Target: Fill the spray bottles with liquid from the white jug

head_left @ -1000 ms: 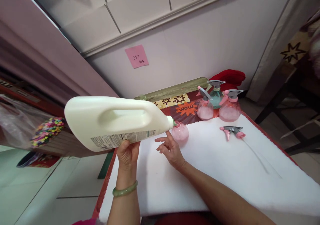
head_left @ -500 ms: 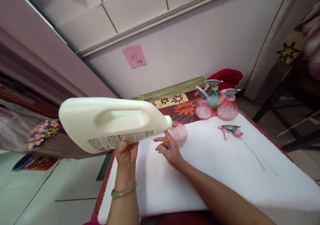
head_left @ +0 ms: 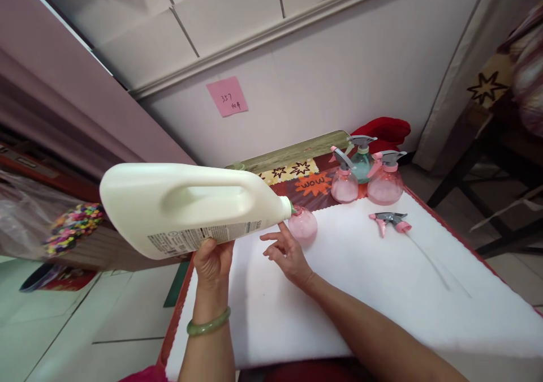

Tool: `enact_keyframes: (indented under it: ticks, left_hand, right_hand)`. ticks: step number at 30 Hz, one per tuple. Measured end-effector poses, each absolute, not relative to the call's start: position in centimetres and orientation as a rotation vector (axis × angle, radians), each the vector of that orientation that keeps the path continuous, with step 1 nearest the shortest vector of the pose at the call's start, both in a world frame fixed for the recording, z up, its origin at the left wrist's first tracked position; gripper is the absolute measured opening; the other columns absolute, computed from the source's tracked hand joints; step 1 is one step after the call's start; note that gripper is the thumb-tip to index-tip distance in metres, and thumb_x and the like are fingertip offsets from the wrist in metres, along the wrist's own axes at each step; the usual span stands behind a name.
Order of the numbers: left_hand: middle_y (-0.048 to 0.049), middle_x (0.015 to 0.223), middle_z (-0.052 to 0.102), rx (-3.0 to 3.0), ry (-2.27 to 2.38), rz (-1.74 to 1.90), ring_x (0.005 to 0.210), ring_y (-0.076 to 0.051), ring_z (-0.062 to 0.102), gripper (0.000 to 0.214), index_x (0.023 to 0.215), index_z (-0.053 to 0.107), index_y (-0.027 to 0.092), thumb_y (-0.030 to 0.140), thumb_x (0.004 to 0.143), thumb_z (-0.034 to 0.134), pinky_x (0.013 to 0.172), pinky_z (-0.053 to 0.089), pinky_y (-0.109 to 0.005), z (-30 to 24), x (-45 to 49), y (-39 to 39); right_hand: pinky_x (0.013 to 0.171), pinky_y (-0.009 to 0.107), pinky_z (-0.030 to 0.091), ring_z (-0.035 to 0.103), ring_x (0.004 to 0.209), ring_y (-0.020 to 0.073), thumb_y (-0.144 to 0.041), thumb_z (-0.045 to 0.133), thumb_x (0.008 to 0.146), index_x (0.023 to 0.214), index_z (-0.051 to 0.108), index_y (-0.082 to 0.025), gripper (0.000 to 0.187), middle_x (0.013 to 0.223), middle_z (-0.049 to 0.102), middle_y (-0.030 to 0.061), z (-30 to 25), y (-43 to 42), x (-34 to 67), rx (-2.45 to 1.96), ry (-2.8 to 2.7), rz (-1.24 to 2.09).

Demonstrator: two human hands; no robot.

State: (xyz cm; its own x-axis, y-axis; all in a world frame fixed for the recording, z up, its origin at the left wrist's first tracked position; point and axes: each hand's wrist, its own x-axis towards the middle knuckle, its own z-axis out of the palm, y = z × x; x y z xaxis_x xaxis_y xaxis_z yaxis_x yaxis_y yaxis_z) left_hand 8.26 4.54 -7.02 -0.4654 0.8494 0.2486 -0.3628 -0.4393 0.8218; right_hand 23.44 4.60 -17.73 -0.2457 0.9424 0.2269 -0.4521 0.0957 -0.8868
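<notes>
A big pale-cream jug point(head_left: 136, 201) with a moulded handle and a printed label lies tilted on its side in the air. My left hand point(head_left: 214, 260), a green bangle on its wrist, grips the jug's label side from below. The jug's mouth, with a bit of green at it, meets the top of a round pink spray bottle point(head_left: 304, 227) without its head; the opening is hidden. Under the jug's neck is my right hand point(head_left: 289, 256), fingers spread, its index fingertip at the neck. A loose grey-and-pink spray head point(head_left: 390, 221) with a thin tube lies to the right.
Two pink spray bottles point(head_left: 344, 185) and a green one point(head_left: 362, 164) stand upright at the table's back right. A white cloth point(head_left: 339, 303) covers the table, with a red edge. A pink note point(head_left: 228, 97) is on the wall; a dark stool point(head_left: 466, 172) stands at right.
Hardly anything differs. The view has shifted very slightly; both hands, the jug and the pink bottle keep their places relative to each other.
</notes>
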Motion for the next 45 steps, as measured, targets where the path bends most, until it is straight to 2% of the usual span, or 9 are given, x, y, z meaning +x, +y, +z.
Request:
enact_keyframes:
  ticks: [5,17,23,31,38,45]
  left_hand:
    - [0.0029,0.127,0.072,0.841,0.918,1.981,0.138,-0.034,0.051,0.069,0.111,0.071,0.036,0.032,0.047,0.094,0.112,0.045,-0.05,-6.9,8.3,4.6]
    - [0.0038,0.127,0.073,0.842,0.901,1.985,0.135,-0.033,0.054,0.063,0.109,0.073,0.036,0.03,0.05,0.093,0.11,0.047,-0.049,-7.1,8.2,4.6]
    - [0.0022,0.12,0.075,0.822,0.903,1.971,0.132,-0.031,0.057,0.062,0.107,0.074,0.032,0.031,0.048,0.093,0.102,0.054,-0.042,-7.4,7.9,4.6]
    - [0.0008,0.117,0.076,0.795,0.916,1.922,0.122,-0.028,0.064,0.062,0.108,0.074,0.033,0.031,0.049,0.093,0.091,0.057,-0.035,-7.7,7.7,4.5]
    - [0.0019,0.111,0.078,0.807,0.909,1.931,0.111,-0.026,0.069,0.059,0.107,0.075,0.033,0.031,0.05,0.092,0.09,0.057,-0.037,-7.8,7.7,4.4]
    - [0.0021,0.113,0.078,0.797,0.916,1.924,0.114,-0.027,0.068,0.06,0.107,0.074,0.034,0.03,0.051,0.092,0.091,0.057,-0.037,-8.1,7.5,4.3]
  right_hand:
    - [0.07,0.036,0.058,0.068,0.075,0.0164,-0.036,0.067,0.087,0.158,0.03,-0.029,0.081,0.116,0.073,0.0095,-17.6,4.6,23.5,-0.604,-1.141,1.484]
    - [0.071,0.036,0.057,0.068,0.076,0.0164,-0.036,0.068,0.085,0.157,0.031,-0.029,0.081,0.117,0.072,0.0091,-17.6,4.6,23.5,-0.6,-1.125,1.507]
    - [0.069,0.035,0.056,0.069,0.077,0.0176,-0.036,0.068,0.086,0.156,0.034,-0.029,0.078,0.116,0.072,0.009,-17.8,4.6,23.4,-0.601,-1.122,1.498]
    - [0.072,0.036,0.057,0.07,0.08,0.019,-0.038,0.066,0.087,0.156,0.032,-0.028,0.077,0.117,0.072,0.0094,-17.8,4.3,23.7,-0.607,-1.147,1.495]
    - [0.07,0.036,0.057,0.07,0.079,0.0191,-0.038,0.065,0.088,0.156,0.031,-0.028,0.077,0.116,0.072,0.0097,-17.9,4.2,23.6,-0.612,-1.158,1.478]
    - [0.07,0.037,0.057,0.07,0.078,0.0194,-0.037,0.064,0.089,0.156,0.031,-0.028,0.076,0.117,0.072,0.0107,-17.8,4.1,23.7,-0.61,-1.169,1.464]
